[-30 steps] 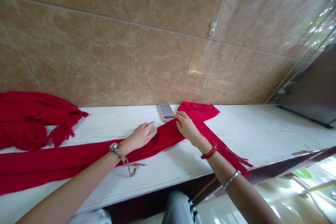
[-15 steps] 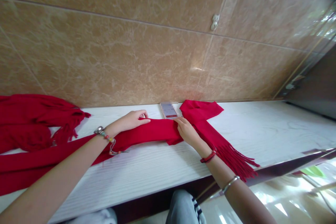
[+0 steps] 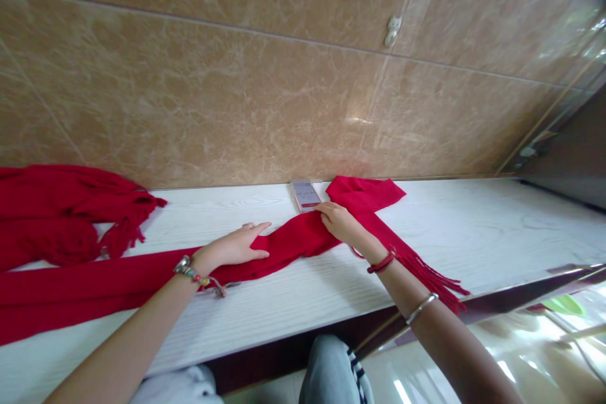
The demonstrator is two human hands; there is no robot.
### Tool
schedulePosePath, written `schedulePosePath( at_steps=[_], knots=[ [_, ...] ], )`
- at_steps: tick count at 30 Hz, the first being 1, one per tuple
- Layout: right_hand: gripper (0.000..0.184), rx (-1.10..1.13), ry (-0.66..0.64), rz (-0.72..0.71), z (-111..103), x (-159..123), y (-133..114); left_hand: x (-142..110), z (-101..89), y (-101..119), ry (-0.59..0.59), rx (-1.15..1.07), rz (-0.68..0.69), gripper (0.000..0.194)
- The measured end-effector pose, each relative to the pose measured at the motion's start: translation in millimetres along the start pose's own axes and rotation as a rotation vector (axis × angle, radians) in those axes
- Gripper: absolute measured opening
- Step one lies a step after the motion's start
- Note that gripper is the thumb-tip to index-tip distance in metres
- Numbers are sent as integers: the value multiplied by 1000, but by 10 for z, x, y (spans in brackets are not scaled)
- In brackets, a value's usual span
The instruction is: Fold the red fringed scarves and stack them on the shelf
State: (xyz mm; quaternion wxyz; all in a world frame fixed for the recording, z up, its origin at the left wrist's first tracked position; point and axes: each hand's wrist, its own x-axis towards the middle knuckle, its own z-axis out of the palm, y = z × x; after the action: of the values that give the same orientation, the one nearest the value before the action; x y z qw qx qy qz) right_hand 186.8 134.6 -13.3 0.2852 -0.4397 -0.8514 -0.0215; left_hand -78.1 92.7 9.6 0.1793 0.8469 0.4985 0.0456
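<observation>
A long red scarf [image 3: 156,270] lies lengthwise across the white tabletop, its fringed end fanning out at the right and part of it bent back towards the wall. My left hand [image 3: 239,246] rests flat on the scarf, thumb and fingers spread apart. Further right, my right hand [image 3: 341,222] has its fingers curled over the scarf's upper edge and grips it; the underside of that grip is hidden. Just beyond those fingertips lies a phone [image 3: 305,194] with its screen lit.
A second bunched red fringed cloth [image 3: 71,211] lies at the far left. Behind the white table [image 3: 473,221] rises a brown tiled wall [image 3: 213,107]. My knees are below the front edge, and a dark panel [image 3: 568,145] stands at the right end.
My left hand has come down from the scarf's upper edge onto its middle, and its fingers have spread. The scarf between my hands now sags and slopes. My right hand has shifted slightly.
</observation>
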Motion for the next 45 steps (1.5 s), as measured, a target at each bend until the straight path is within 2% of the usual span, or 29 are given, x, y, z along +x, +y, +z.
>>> schedulePosePath(
  at_steps=[2, 5, 9, 13, 17, 19, 22, 26, 34, 36, 40, 45],
  knots=[
    [34, 0, -26, -31, -47, 72, -18, 4, 133, 100, 101, 57, 113, 68],
    [31, 3, -71, -86, -68, 175, -29, 32, 337, 321, 208, 129, 318, 56],
    [27, 9, -111, -123, 18, 231, 17, 68, 486, 526, 157, 234, 434, 63],
    [27, 22, -120, -109, 145, 210, 88, 113, 484, 551, 155, 309, 452, 63],
    [28, 38, -120, -62, 205, 192, 127, 205, 488, 519, 257, 327, 466, 52],
    [28, 46, -126, -41, 207, 189, 132, 247, 527, 501, 286, 336, 482, 56],
    [28, 52, -143, -20, 192, 184, 124, 274, 589, 479, 268, 361, 493, 60],
    [29, 58, -129, 0, 126, 183, 61, 275, 624, 464, 266, 360, 472, 59],
    [18, 69, 19, -121, -215, 129, -161, 284, 633, 472, 321, 292, 480, 57],
    [15, 62, -48, -114, -276, 93, -146, 282, 630, 474, 328, 282, 472, 56],
    [11, 84, -276, -99, -288, 49, -54, 284, 633, 462, 324, 267, 449, 55],
    [13, 106, -308, -21, -188, 77, 0, 294, 620, 456, 299, 248, 467, 50]
  ],
)
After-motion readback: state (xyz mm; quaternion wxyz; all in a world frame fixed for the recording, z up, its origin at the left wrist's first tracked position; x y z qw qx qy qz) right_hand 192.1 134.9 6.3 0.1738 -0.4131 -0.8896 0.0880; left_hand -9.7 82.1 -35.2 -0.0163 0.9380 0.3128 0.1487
